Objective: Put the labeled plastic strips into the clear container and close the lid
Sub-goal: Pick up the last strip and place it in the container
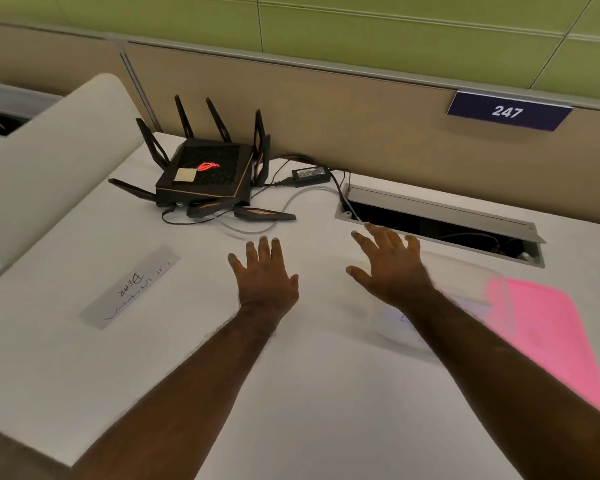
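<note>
A clear plastic strip (129, 288) with handwritten labels, one reading "BEAR", lies flat on the white desk at the left. The clear container (461, 285) sits at the right, blurred and partly hidden by my right forearm. A pink lid (548, 334) lies beside it on its right. My left hand (264, 276) hovers over the middle of the desk, fingers straight and spread, holding nothing. My right hand (390, 263) is spread over the container's left edge, fingers straight, gripping nothing.
A black router (205, 176) with several antennas stands at the back, with its power brick (310, 174) and cables. An open cable slot (440, 221) cuts the desk behind my right hand. A beige partition with a "247" sign (506, 111) bounds the back.
</note>
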Demonstrator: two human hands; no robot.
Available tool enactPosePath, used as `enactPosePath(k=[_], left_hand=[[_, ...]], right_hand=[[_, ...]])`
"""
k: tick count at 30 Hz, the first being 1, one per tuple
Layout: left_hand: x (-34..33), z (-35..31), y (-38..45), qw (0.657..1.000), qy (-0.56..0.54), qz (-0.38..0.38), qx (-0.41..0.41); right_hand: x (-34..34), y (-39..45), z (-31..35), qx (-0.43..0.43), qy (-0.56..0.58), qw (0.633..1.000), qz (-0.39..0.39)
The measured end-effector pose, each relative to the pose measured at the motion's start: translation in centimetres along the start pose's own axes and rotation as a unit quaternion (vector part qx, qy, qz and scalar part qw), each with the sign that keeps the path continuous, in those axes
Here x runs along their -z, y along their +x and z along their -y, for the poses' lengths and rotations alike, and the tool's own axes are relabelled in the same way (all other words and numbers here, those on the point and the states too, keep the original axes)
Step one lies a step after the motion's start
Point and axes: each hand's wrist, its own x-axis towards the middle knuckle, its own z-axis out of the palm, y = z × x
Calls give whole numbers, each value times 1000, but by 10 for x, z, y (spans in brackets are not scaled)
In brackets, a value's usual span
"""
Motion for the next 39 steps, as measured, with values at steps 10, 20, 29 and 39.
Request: enactPosePath(k=[10,20,29,39], left_hand=[[-38,132,-17,986,-26,74,150],[-54,248,-36,963,15,67,261],[-59,292,-42,972,18,24,232],[-30,283,-34,938,-205,19,278]], right_hand=[[-40,66,110,105,14,992,64],[-77,108,243,260,4,958,124],[-83,121,333,315,20,935,160],[-76,115,323,328,41,939,99]])
